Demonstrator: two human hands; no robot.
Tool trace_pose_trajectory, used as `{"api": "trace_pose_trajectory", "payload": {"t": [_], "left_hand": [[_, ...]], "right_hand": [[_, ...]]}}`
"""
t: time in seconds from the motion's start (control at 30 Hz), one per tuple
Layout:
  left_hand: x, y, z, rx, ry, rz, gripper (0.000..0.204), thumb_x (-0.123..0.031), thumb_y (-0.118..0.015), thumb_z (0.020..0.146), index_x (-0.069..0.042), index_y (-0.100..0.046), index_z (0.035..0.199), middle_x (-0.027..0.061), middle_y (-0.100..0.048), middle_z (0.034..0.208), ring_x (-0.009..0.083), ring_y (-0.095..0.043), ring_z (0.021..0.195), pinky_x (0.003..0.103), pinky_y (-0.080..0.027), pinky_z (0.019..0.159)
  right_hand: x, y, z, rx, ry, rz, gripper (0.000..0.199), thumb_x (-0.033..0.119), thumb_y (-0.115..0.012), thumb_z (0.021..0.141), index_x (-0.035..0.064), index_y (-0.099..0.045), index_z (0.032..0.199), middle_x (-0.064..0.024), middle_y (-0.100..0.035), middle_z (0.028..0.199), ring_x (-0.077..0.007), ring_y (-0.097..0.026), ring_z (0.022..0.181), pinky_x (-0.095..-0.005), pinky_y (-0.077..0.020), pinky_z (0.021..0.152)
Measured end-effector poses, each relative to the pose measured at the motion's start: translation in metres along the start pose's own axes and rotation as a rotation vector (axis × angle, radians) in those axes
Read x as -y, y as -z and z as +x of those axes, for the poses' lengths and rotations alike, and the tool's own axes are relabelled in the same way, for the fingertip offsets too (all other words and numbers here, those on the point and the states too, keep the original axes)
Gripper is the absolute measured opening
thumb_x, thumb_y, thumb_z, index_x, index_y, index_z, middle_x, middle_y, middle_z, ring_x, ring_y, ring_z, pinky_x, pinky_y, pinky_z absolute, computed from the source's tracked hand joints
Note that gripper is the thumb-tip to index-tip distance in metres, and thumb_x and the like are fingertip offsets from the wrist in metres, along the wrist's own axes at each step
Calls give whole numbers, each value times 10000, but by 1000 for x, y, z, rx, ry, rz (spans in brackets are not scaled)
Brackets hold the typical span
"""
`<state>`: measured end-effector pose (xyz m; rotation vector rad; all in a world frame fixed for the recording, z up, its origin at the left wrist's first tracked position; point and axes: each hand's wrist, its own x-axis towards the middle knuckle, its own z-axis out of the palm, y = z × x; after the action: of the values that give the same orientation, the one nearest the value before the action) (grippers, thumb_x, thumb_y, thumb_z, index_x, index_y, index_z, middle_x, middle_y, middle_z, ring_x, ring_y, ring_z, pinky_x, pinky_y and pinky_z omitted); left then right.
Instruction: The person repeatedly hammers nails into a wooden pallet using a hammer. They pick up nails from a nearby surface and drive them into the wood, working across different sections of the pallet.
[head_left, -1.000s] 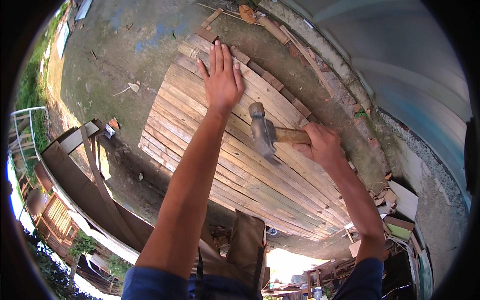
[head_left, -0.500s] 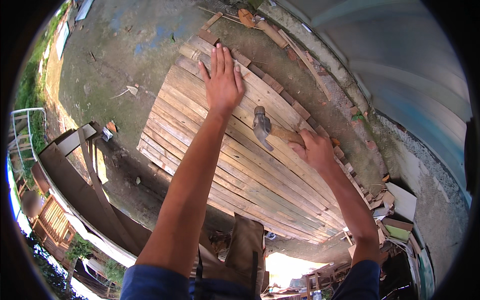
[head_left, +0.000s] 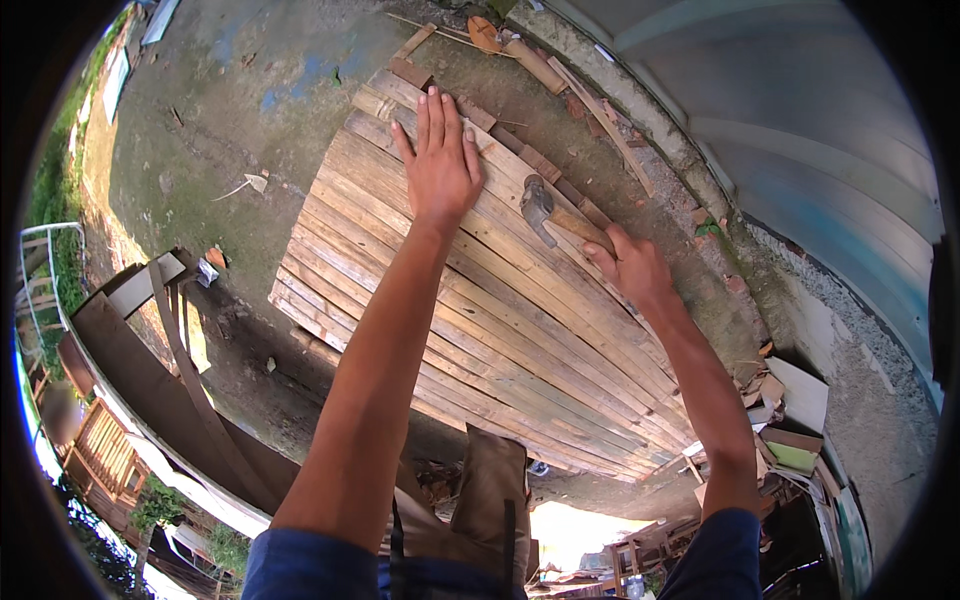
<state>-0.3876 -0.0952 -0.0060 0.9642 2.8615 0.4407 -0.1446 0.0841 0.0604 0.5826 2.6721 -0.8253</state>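
Observation:
A panel of weathered wooden slats point(head_left: 400, 290) lies before me, its slats running side by side on a slant. My left hand point(head_left: 442, 170) rests flat near the panel's far end, fingers spread. In my right hand point(head_left: 635, 265) is a claw hammer point(head_left: 577, 222), gripped by its wooden handle. The dark metal head hangs above the slats near the panel's right edge, claw toward me. Whether the head touches the wood I cannot tell. Small wooden blocks point(head_left: 540, 163) line the far right edge of the panel.
A bluish metal sheet wall point(head_left: 800, 150) rises at the right, above a low concrete ledge. Beside it lie a thin board point(head_left: 600, 120) and a pile of scrap boards point(head_left: 790, 440). At the left stands a long brown trough-like structure point(head_left: 150, 370). Concrete ground surrounds the panel.
My right hand has shifted away from me and slightly right with the hammer, bringing its head closer to the panel's right edge. My left hand stays in place on the slats.

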Motion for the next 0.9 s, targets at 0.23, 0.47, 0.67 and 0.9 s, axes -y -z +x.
{"api": "trace_pose_trajectory", "payload": {"t": [0.23, 0.47, 0.67, 0.9], "left_hand": [[0, 1, 0, -36, -17, -19, 582, -281, -340, 1045, -13, -317, 1562, 147, -267, 1656, 284, -206, 1549, 586, -53, 1242], [-1, 1, -1, -42, -17, -41, 563, -262, -341, 1045, -9, -340, 1548, 159, -281, 1648, 306, -209, 1546, 581, -56, 1242], [0, 2, -1, -34, -18, -51, 570, -268, -338, 1047, -9, -329, 1555, 161, -276, 1650, 306, -211, 1547, 578, -55, 1242], [-1, 2, 1, -28, -9, -27, 578, -254, -351, 1036, -13, -318, 1561, 150, -264, 1657, 283, -207, 1550, 584, -54, 1243]], "right_hand": [[-10, 3, 9, -21, 146, 31, 457, 475, -775, 841, 52, -650, 957, -166, -691, 761, -350, -706, 711, -431, -555, 597], [-20, 8, 17, 52, 131, 80, 458, 507, -745, 862, 68, -650, 947, -156, -687, 754, -352, -701, 705, -433, -552, 601], [-13, 6, 13, 52, 55, 147, 455, 524, -685, 925, 72, -629, 919, -118, -625, 699, -351, -648, 628, -440, -520, 573], [-7, 12, 11, 23, 7, 218, 515, 544, -664, 937, 29, -648, 940, -189, -651, 705, -378, -687, 644, -451, -529, 566]]}}
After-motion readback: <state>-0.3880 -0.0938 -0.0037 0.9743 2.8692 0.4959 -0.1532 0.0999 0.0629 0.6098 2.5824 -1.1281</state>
